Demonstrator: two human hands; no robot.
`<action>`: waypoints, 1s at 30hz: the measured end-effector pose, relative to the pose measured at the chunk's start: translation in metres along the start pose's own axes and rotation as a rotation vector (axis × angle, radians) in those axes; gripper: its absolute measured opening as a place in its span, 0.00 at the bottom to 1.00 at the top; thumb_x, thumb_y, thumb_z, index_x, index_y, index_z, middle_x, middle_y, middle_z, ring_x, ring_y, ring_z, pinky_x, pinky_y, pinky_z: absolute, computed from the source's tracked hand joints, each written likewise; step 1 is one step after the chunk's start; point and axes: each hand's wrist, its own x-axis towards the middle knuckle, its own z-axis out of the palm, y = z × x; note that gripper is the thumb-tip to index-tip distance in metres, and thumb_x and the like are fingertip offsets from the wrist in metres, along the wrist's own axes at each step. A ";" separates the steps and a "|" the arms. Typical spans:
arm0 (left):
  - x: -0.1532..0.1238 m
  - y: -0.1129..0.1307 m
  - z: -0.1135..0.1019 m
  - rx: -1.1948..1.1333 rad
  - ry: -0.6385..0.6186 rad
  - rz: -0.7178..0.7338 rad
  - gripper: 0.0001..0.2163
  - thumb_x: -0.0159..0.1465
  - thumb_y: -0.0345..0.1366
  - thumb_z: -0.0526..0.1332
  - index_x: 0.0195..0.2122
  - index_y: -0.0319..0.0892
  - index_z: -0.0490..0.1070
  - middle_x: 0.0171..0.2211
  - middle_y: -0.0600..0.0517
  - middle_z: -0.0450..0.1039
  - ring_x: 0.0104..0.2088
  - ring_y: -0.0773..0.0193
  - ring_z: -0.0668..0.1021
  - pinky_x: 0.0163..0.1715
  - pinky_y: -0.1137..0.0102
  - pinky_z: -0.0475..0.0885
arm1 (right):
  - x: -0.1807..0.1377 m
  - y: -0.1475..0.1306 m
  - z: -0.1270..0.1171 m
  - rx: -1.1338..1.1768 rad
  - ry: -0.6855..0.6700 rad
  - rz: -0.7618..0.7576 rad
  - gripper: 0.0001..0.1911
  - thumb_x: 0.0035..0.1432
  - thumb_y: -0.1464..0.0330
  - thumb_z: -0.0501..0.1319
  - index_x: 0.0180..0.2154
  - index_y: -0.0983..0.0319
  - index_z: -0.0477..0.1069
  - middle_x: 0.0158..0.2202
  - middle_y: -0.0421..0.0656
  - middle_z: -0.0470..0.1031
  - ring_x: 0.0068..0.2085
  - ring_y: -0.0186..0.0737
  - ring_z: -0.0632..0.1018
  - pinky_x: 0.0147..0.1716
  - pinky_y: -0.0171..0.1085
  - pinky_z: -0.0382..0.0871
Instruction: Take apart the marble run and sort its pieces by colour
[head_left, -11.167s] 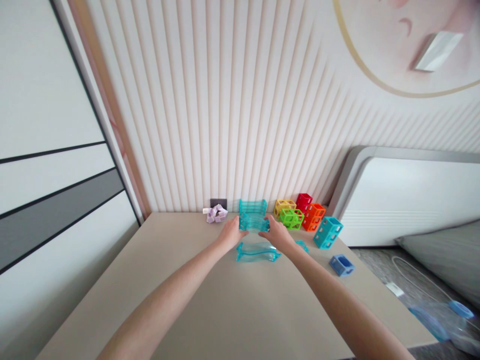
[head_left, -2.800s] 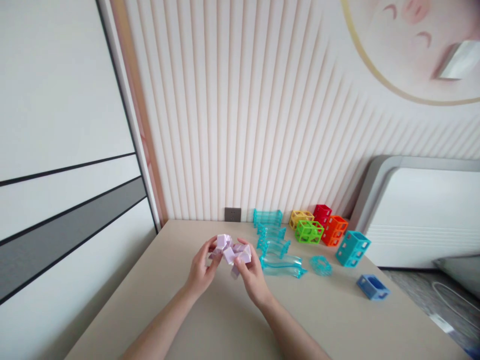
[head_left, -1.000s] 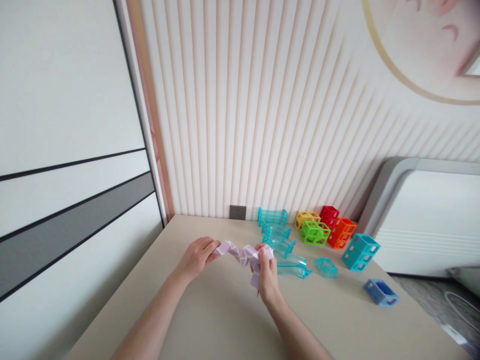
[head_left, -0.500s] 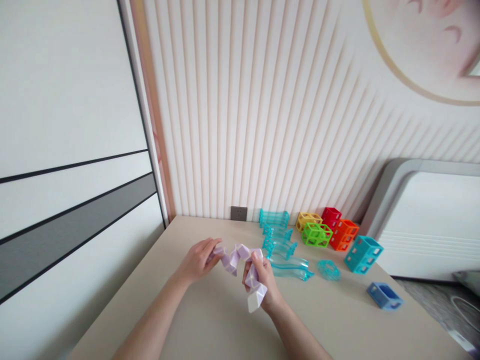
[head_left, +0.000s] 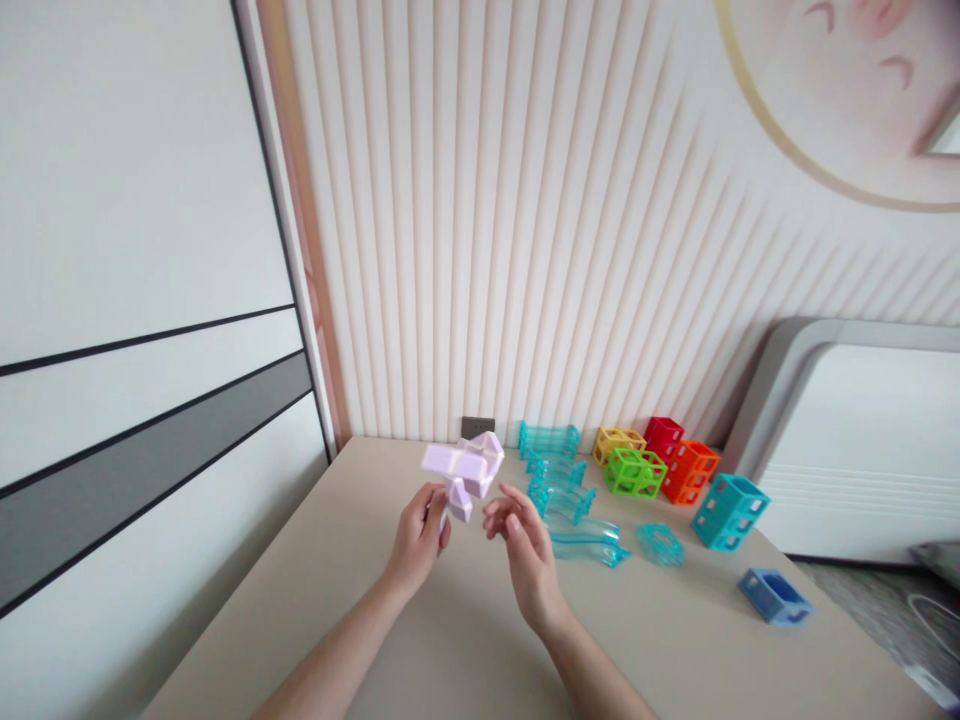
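A folding snake puzzle (head_left: 457, 464) in pale purple and white is held up above the table, its segments bent into a compact, angled shape. My left hand (head_left: 420, 532) is closed around its lower end. Beside it on the right, my right hand (head_left: 526, 548) is apart from the puzzle, with fingers loosely curved and spread and nothing in them. The part of the puzzle inside my left hand is hidden.
Right of my hands lie several clear teal tube pieces (head_left: 562, 500) and a teal ring (head_left: 660, 544). Farther right are yellow (head_left: 619, 444), green (head_left: 634, 472), red (head_left: 664, 436), orange (head_left: 690, 474), teal (head_left: 729, 512) and blue (head_left: 775, 598) block frames. A ribbed wall (head_left: 480, 220) stands behind the table (head_left: 450, 640).
My right hand has let go of the snake puzzle. The puzzle has gone from a stretched, zigzag chain between both hands to a bunched shape raised over my left hand.
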 end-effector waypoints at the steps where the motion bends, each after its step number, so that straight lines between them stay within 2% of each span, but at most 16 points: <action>1: -0.001 -0.001 0.003 -0.061 0.006 -0.054 0.22 0.69 0.57 0.53 0.32 0.43 0.67 0.13 0.62 0.58 0.13 0.71 0.60 0.15 0.77 0.54 | 0.000 0.003 -0.001 -0.067 -0.001 -0.010 0.19 0.65 0.55 0.62 0.54 0.54 0.72 0.39 0.44 0.77 0.37 0.40 0.76 0.38 0.40 0.72; 4: -0.003 -0.004 0.009 -0.232 -0.003 -0.191 0.22 0.66 0.58 0.55 0.33 0.42 0.69 0.12 0.62 0.59 0.12 0.73 0.58 0.14 0.77 0.51 | -0.005 0.013 -0.004 -0.264 -0.015 -0.032 0.19 0.66 0.57 0.62 0.55 0.55 0.71 0.42 0.45 0.77 0.41 0.42 0.77 0.41 0.42 0.74; 8: -0.005 -0.003 0.013 -0.397 -0.003 -0.286 0.23 0.61 0.59 0.62 0.35 0.40 0.71 0.11 0.63 0.58 0.11 0.74 0.55 0.12 0.78 0.47 | -0.011 0.014 -0.003 -0.546 -0.088 -0.192 0.16 0.68 0.61 0.59 0.56 0.54 0.71 0.46 0.47 0.76 0.44 0.43 0.77 0.46 0.43 0.74; 11: -0.006 -0.001 0.016 -0.455 0.021 -0.317 0.24 0.57 0.60 0.65 0.34 0.40 0.71 0.13 0.63 0.58 0.12 0.76 0.56 0.12 0.78 0.48 | -0.004 0.005 0.003 -0.729 -0.149 -0.275 0.23 0.66 0.62 0.62 0.61 0.53 0.67 0.52 0.49 0.73 0.48 0.45 0.77 0.49 0.43 0.74; 14: -0.008 -0.004 0.022 -0.483 0.013 -0.327 0.26 0.55 0.62 0.66 0.27 0.41 0.67 0.14 0.64 0.55 0.12 0.77 0.55 0.12 0.79 0.48 | 0.011 -0.004 0.009 -0.864 -0.241 -0.308 0.28 0.63 0.61 0.65 0.63 0.55 0.65 0.55 0.51 0.71 0.54 0.48 0.75 0.54 0.45 0.72; 19: -0.012 -0.016 0.030 -0.424 -0.022 -0.258 0.28 0.57 0.66 0.61 0.24 0.43 0.63 0.11 0.63 0.55 0.11 0.76 0.55 0.11 0.78 0.48 | 0.034 -0.008 0.015 -1.002 -0.359 -0.364 0.12 0.65 0.64 0.62 0.49 0.58 0.74 0.46 0.49 0.76 0.47 0.48 0.76 0.48 0.45 0.73; 24: -0.011 -0.005 0.029 -0.326 -0.019 -0.189 0.27 0.64 0.64 0.56 0.25 0.43 0.63 0.11 0.61 0.58 0.11 0.74 0.57 0.12 0.77 0.49 | 0.041 -0.010 0.021 -1.003 -0.243 -0.310 0.06 0.66 0.65 0.60 0.40 0.59 0.74 0.38 0.47 0.75 0.40 0.47 0.75 0.42 0.43 0.70; 27: -0.010 0.008 0.029 -0.267 0.023 -0.132 0.25 0.66 0.62 0.55 0.31 0.42 0.67 0.12 0.61 0.59 0.12 0.73 0.59 0.13 0.77 0.53 | 0.046 -0.017 0.026 -0.894 -0.181 -0.265 0.09 0.67 0.63 0.59 0.35 0.58 0.72 0.35 0.45 0.74 0.38 0.44 0.75 0.39 0.40 0.68; 30: -0.006 0.017 0.029 -0.257 0.072 -0.090 0.25 0.66 0.62 0.54 0.39 0.41 0.70 0.13 0.62 0.60 0.13 0.71 0.61 0.14 0.77 0.56 | 0.051 -0.027 0.034 -0.839 -0.189 -0.268 0.11 0.67 0.61 0.59 0.34 0.58 0.72 0.34 0.44 0.73 0.37 0.43 0.74 0.38 0.39 0.68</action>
